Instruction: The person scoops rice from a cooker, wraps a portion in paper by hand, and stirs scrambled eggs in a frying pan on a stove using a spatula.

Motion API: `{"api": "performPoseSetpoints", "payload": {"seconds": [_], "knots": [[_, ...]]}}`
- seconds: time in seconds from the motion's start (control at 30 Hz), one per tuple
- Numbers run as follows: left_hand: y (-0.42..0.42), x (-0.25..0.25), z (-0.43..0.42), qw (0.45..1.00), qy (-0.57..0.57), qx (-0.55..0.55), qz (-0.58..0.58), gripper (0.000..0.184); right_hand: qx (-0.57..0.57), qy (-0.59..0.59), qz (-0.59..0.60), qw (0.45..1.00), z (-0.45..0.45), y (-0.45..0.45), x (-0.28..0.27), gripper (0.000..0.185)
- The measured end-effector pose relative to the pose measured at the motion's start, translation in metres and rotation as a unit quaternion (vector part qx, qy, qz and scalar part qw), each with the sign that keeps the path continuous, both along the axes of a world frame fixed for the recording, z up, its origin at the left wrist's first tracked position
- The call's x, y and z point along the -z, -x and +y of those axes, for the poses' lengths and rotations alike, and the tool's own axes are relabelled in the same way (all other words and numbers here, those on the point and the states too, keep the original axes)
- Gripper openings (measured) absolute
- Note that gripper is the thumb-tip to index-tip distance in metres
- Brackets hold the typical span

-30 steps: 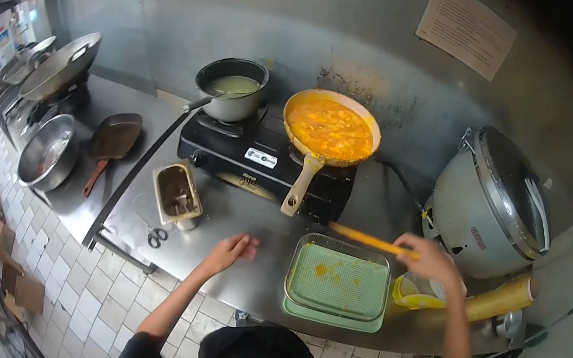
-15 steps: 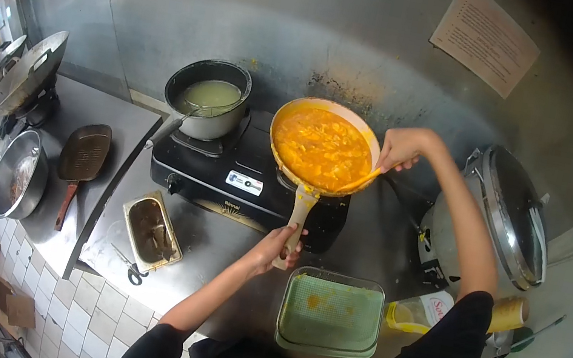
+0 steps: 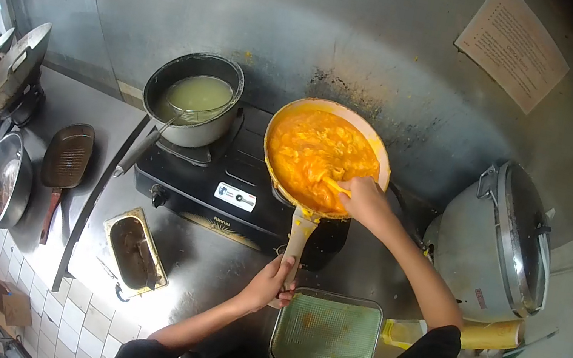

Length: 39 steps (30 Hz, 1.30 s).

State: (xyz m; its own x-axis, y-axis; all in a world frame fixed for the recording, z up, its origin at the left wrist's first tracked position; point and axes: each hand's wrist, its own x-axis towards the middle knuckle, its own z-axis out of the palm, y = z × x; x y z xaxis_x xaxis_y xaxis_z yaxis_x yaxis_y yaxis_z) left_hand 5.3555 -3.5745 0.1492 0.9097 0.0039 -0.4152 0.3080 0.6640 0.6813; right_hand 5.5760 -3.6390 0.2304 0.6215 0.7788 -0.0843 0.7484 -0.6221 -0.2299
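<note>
My left hand [image 3: 271, 284] is wrapped round the pale handle [image 3: 297, 242] of a frying pan on the right burner of the black stove [image 3: 202, 202]. Orange, lumpy sauce [image 3: 315, 149] fills much of the pan. Over the pan's lower right part, my right hand [image 3: 366, 199] grips a yellow-orange utensil [image 3: 334, 184], whose far end is down in the sauce. A pot [image 3: 195, 134] with pale green liquid and a ladle stands on the left burner.
A green tray [image 3: 326, 333] lies near the front edge, right of my left hand. Left of it stands a metal container [image 3: 136, 251]. A large cooker [image 3: 492, 250] and a yellow roll [image 3: 493, 335] are at the right. Further left are a square pan [image 3: 68, 154] and a steel bowl [image 3: 9, 180].
My left hand has come onto the pan handle from the counter. My right hand has brought the utensil from above the tray to the pan's rim, then left and down into the sauce.
</note>
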Motion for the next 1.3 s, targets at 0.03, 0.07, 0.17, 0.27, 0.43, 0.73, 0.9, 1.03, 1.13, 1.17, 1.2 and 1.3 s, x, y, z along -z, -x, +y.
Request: {"api": "performPoseSetpoints", "payload": {"seconds": [0.03, 0.07, 0.17, 0.27, 0.43, 0.73, 0.9, 1.03, 1.13, 1.17, 1.2, 1.3], "knots": [[0.000, 0.000, 0.000, 1.000, -0.006, 0.000, 0.001, 0.031, -0.001, -0.015, -0.012, 1.000, 0.005, -0.003, 0.005, 0.025], [0.000, 0.002, 0.000, 1.000, -0.005, 0.000, 0.002, 0.031, -0.002, -0.029, -0.024, 0.999, 0.008, -0.007, 0.011, 0.025], [0.000, 0.008, -0.001, 1.000, 0.004, 0.001, -0.012, 0.031, -0.032, -0.128, 0.001, 0.991, 0.011, -0.034, 0.018, 0.021], [0.000, 0.003, 0.001, 1.000, -0.008, 0.002, -0.008, 0.032, -0.070, -0.155, 0.017, 0.985, 0.004, -0.083, 0.026, 0.023], [0.000, 0.001, 0.001, 1.000, -0.001, 0.000, -0.011, 0.034, 0.156, -0.118, 0.289, 0.937, 0.000, -0.095, -0.016, 0.027], [-0.001, 0.006, 0.001, 1.000, -0.008, 0.005, -0.024, 0.034, 0.201, -0.138, 0.361, 0.900, -0.029, -0.121, -0.052, 0.025], [-0.001, 0.001, 0.003, 0.999, -0.024, 0.012, -0.019, 0.034, 0.213, -0.061, 0.199, 0.955, -0.042, -0.099, -0.099, 0.026], [-0.001, 0.001, 0.002, 1.000, -0.015, 0.013, -0.016, 0.033, 0.099, 0.034, 0.137, 0.985, -0.053, -0.080, -0.145, 0.023], [-0.001, 0.005, 0.001, 1.000, -0.010, 0.008, -0.013, 0.033, 0.021, 0.133, 0.170, 0.976, -0.044, -0.059, -0.165, 0.022], [-0.001, 0.004, 0.001, 1.000, -0.011, 0.012, -0.012, 0.033, 0.025, 0.132, 0.171, 0.976, -0.038, -0.057, -0.163, 0.022], [-0.001, 0.002, 0.002, 1.000, -0.014, 0.012, -0.004, 0.032, -0.022, 0.188, 0.177, 0.966, -0.033, -0.056, -0.159, 0.021], [-0.001, 0.002, 0.001, 1.000, -0.019, 0.011, 0.007, 0.032, -0.124, 0.260, 0.085, 0.954, -0.025, -0.057, -0.119, 0.021]]}}
